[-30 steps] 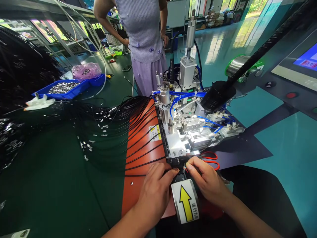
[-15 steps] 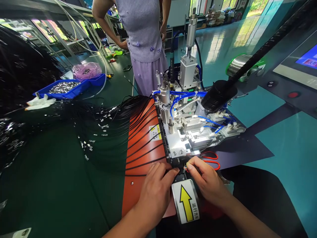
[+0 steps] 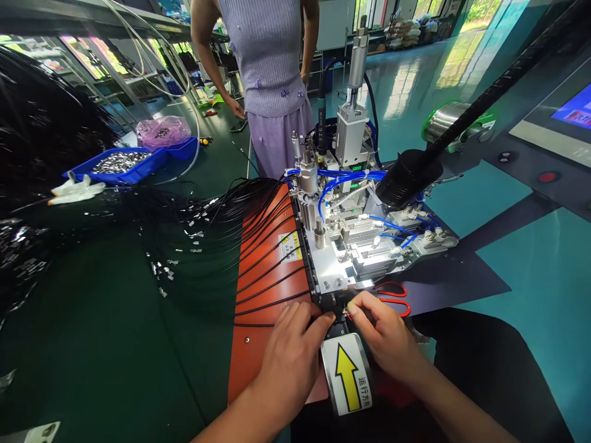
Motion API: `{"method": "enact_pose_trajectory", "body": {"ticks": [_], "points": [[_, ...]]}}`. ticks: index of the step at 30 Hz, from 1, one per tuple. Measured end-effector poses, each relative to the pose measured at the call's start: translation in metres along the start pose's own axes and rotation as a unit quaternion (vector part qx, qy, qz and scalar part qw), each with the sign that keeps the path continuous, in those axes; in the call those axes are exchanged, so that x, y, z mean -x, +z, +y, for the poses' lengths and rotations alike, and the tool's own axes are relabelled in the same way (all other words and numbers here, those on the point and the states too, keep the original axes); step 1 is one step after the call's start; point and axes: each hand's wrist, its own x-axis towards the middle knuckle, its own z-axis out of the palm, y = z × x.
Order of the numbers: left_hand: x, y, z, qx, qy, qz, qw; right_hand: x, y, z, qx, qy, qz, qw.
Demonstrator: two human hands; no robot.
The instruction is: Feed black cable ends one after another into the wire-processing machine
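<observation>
My left hand (image 3: pixel 293 347) is closed, with its fingers over a black cable (image 3: pixel 253 325) at the front end of the machine's cable rail. Thumb and forefinger point toward the rail. Just across from it, my right hand (image 3: pixel 388 332) pinches a tiny shiny end (image 3: pixel 345 312), perhaps bare wires; its exact kind is too small to tell. Several more black cables lie across the orange-red plate (image 3: pixel 258 360) and run into the rail. Beside my right hand lie scissors with red handles (image 3: pixel 402 306), partly under the machine's edge.
The silvery machine (image 3: pixel 330 261) with blue air hoses stands ahead. A black flexible lamp (image 3: pixel 409 178) reaches over it. An arrow sign (image 3: pixel 347 375) sits between my forearms. Left are a blue tray (image 3: pixel 122 178) of metal parts and a glove (image 3: pixel 76 189). A person (image 3: pixel 272 80) stands behind.
Both my hands stay at nearly the same spot with the same grip. The person opposite has shifted slightly to the right and lowered one hand from the waist.
</observation>
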Motion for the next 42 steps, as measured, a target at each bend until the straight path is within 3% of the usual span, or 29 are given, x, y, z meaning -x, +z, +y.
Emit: {"method": "enact_pose_trajectory", "body": {"ticks": [5, 10, 13, 20, 36, 42], "points": [[0.004, 0.002, -0.001, 0.0, -0.001, -0.004, 1.0, 0.01, -0.003, 0.004, -0.03, 0.068, 0.019, 0.997], [0.004, 0.002, -0.002, 0.003, 0.0, 0.001, 1.0, 0.016, -0.006, 0.001, -0.108, 0.083, -0.04, 0.99], [0.003, 0.002, -0.002, 0.006, 0.0, -0.003, 1.0, 0.015, -0.004, -0.002, -0.128, 0.095, -0.043, 0.986], [0.003, 0.002, -0.002, 0.01, 0.0, 0.002, 1.0, 0.015, -0.002, -0.006, -0.033, 0.045, 0.011, 0.998], [0.005, 0.003, -0.002, 0.009, -0.002, -0.005, 1.0, 0.008, -0.011, -0.005, 0.086, -0.011, 0.017, 0.996], [0.004, 0.004, -0.002, 0.008, -0.002, -0.008, 1.0, 0.005, -0.017, -0.004, 0.061, -0.064, 0.011, 0.996]]}}
